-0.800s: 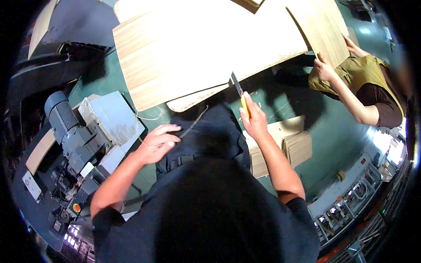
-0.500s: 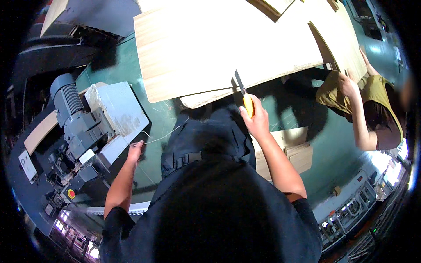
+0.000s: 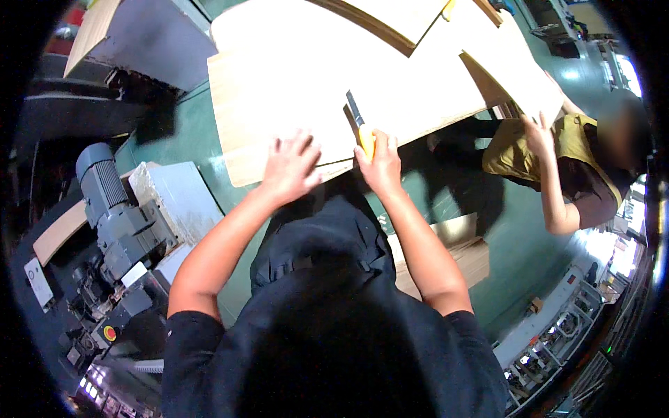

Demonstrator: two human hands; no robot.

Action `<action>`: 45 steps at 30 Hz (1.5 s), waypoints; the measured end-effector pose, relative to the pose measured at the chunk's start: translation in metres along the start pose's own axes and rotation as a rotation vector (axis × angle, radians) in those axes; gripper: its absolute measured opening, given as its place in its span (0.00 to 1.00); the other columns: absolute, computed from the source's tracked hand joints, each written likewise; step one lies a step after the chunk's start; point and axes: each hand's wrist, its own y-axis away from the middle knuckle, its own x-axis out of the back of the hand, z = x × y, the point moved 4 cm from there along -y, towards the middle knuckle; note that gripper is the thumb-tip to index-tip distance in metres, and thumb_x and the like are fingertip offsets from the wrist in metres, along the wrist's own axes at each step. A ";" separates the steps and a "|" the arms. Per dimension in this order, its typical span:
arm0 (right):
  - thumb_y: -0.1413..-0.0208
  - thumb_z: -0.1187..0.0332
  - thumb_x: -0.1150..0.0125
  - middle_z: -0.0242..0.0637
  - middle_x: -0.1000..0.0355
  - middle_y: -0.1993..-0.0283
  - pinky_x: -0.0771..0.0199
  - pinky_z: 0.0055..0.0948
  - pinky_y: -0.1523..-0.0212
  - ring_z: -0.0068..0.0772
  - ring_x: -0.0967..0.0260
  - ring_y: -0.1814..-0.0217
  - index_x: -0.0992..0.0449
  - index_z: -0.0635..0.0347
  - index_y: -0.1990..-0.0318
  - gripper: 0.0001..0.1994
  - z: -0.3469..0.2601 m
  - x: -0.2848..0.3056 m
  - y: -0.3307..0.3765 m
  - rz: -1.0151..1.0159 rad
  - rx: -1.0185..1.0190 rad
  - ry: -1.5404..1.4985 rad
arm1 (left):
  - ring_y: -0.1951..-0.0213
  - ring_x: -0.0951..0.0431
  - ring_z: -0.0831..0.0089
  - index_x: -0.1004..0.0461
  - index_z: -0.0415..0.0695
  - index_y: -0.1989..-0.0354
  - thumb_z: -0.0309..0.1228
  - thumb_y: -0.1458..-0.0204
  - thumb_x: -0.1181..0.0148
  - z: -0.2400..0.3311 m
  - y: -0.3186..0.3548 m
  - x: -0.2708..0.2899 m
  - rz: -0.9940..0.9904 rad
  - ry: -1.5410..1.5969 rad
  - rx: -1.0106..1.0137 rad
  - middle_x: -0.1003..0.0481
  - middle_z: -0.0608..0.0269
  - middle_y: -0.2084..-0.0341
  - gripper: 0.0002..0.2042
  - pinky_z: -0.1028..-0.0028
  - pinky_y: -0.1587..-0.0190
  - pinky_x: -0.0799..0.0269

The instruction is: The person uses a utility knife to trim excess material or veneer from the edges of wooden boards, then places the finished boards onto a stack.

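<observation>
A large pale wooden sheet lies in front of me, its near edge rough and uneven. My right hand is closed round the yellow handle of a utility knife; its dark blade points away from me over the sheet. My left hand reaches over the sheet's near edge, fingers spread, slightly blurred, with nothing in it. Whether its palm touches the wood I cannot tell.
At the right a co-worker in a yellow apron holds a curved wooden panel. A grey motor on a machine stands to my left. Stacked boards lie low at my right, and another panel rests on the sheet's far side.
My left hand has come up from beside the machine to the sheet's near edge; the thin strand it held is no longer in it. The knife in my right hand has shifted slightly left.
</observation>
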 end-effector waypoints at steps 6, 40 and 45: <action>0.40 0.61 0.28 0.59 0.23 0.46 0.21 0.56 0.47 0.66 0.22 0.45 0.32 0.56 0.35 0.29 0.019 0.003 0.010 -0.041 -0.058 -0.074 | 0.22 0.42 0.54 0.22 0.62 0.39 0.49 0.43 0.32 0.011 -0.035 -0.037 0.003 0.003 -0.081 0.35 0.57 0.26 0.23 0.28 0.26 0.53; 0.30 0.55 0.38 0.39 0.29 0.60 0.19 0.53 0.69 0.53 0.22 0.70 0.31 0.27 0.26 0.26 0.026 0.032 0.144 -0.415 0.194 0.222 | 0.24 0.40 0.50 0.21 0.52 0.60 0.45 0.54 0.23 0.005 0.014 -0.040 0.141 0.062 -0.032 0.30 0.59 0.32 0.17 0.28 0.26 0.56; 0.31 0.54 0.37 0.39 0.30 0.62 0.20 0.52 0.73 0.53 0.23 0.74 0.31 0.27 0.26 0.27 0.038 0.018 0.139 -0.372 0.245 0.242 | 0.25 0.38 0.51 0.19 0.54 0.60 0.44 0.54 0.23 0.003 0.015 -0.044 0.148 0.067 -0.032 0.28 0.61 0.33 0.16 0.29 0.26 0.54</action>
